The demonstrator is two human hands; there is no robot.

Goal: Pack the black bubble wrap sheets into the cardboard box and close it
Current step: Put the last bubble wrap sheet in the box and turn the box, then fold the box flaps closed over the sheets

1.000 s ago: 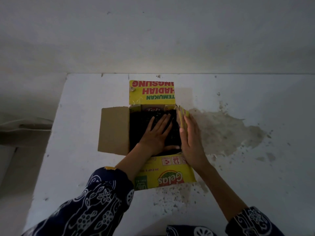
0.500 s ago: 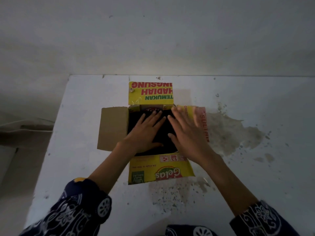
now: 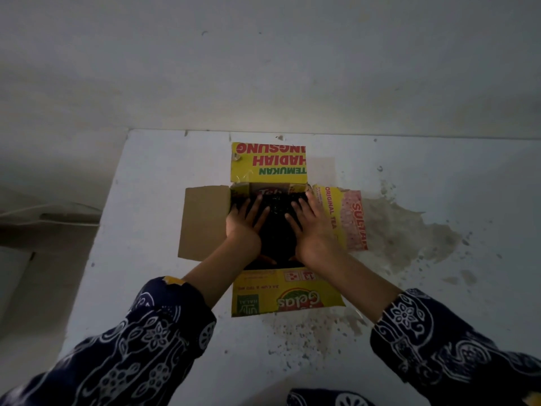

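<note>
A yellow cardboard box (image 3: 268,164) stands open on the white surface, all its flaps spread outward. Black bubble wrap (image 3: 278,227) fills its inside. My left hand (image 3: 244,222) lies flat on the left part of the wrap, fingers straight and pointing away from me. My right hand (image 3: 311,227) lies flat on the right part, fingers spread, beside the right flap (image 3: 347,218). Both palms press down on the wrap. The plain brown left flap (image 3: 203,221) lies flat; the near flap (image 3: 287,294) points toward me.
The white surface (image 3: 146,230) ends at a left edge, with a drop beyond it. A wall (image 3: 263,68) rises right behind the box. A brownish stain with flaked paint (image 3: 409,230) spreads to the right of the box and in front of it.
My right hand left the right flap, which has fallen outward flat, and moved onto the wrap. My left hand slid left. Both hands now press on the wrap side by side.
</note>
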